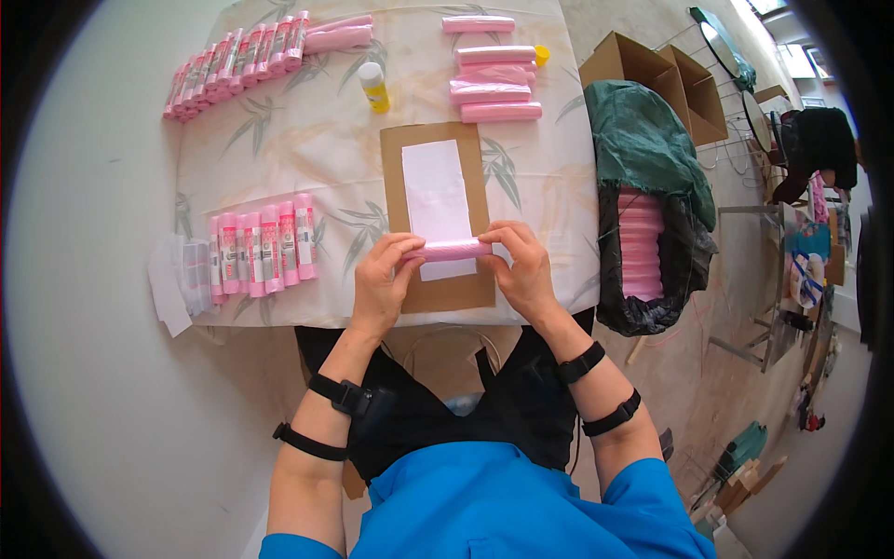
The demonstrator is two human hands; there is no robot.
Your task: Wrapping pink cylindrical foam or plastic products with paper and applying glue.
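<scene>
A pink plastic bag roll (pixel 451 250) lies crosswise over a white paper sheet (pixel 436 186), gripped at both ends. My left hand (pixel 384 276) pinches its left end between thumb and fingers. At the right end, my right hand (pixel 518 266) holds it the same way. Under the paper is a brown cardboard piece (pixel 395 177) near the table's front edge. Beyond the cardboard stands a glue stick (pixel 373 88) with a yellow body and white cap.
Labelled pink rolls (pixel 270 250) lie at the left, with more labelled rolls (pixel 237 56) at the far left. Plain pink rolls (pixel 494 91) and a yellow cap (pixel 542 56) are at the far right. Beside the table, a black sack (pixel 610 307) holds pink rolls; cardboard boxes (pixel 643 70) stand behind.
</scene>
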